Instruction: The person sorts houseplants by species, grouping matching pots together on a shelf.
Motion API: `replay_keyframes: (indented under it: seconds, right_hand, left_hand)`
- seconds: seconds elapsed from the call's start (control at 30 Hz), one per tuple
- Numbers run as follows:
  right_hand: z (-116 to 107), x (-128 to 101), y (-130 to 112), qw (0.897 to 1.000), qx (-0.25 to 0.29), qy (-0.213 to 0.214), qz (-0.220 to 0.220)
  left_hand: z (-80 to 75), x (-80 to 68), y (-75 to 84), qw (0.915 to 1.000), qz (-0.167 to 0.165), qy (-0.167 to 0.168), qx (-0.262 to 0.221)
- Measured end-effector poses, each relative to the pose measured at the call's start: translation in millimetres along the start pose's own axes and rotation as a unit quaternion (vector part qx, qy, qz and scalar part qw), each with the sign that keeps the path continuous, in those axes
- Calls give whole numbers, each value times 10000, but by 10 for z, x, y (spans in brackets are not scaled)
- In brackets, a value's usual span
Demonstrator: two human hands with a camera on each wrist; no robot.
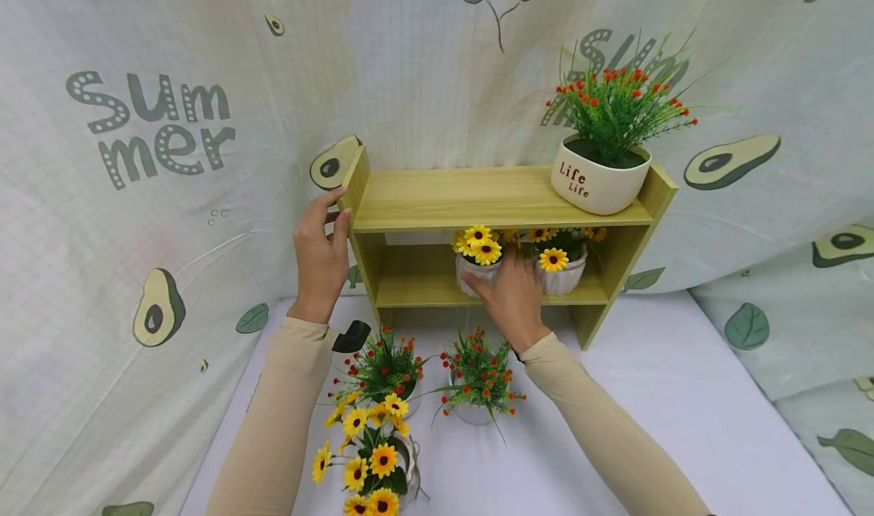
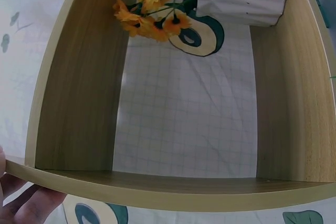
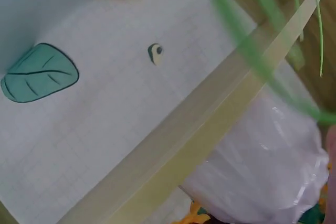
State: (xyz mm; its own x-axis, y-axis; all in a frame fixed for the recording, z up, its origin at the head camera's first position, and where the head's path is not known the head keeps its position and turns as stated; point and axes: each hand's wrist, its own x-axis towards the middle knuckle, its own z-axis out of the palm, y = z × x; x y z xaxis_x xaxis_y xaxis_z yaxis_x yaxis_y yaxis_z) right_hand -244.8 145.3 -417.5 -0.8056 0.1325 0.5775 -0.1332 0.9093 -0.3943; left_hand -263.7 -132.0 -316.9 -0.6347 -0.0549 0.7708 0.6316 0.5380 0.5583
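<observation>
Stocking shelf | left hand grips its end | right hand fingers curled on sunflower pot, lower tier | three pots placed, three on desk

Bright, even light fills all three views, leaving only faint shadows under the wooden shelf and no harsh glare. The head view is sharp in the middle but bows outward at its edges, curving the printed backdrop cloth, and the left wrist view bends the shelf's boards the same way. The right wrist view is soft, with green stems smeared out of focus and a slight sheen on the white pot.
</observation>
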Motion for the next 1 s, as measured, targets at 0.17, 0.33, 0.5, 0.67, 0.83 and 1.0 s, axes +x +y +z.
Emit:
replay_keyframes:
  seconds: [0.17,0.33,0.5,0.67,0.83,1.0]
  right_hand:
    - [-107,-261,40,9984,465,44,-318]
    - [-241,-556,140,9924,725,440,-893]
    - [-331,-845,306,9842,793,700,-1419]
    - [-351,-1130,483,9819,871,673,-1542]
    - [-298,-1358,665,9875,834,424,-1272]
    - [-211,-1563,792,9944,635,-119,-830]
  left_hand:
    - [3,-14,-1,10000,-56,-1,-82]
    - [-3,-9,9,10000,-43,-40,-79]
    - [-4,-5,0,9999,-21,-49,-125]
    - [-3,-6,-2,10000,8,-59,-69]
    - [-5,-5,8,10000,-38,-34,-65]
    - [2,-8,11,9999,-98,-30,-78]
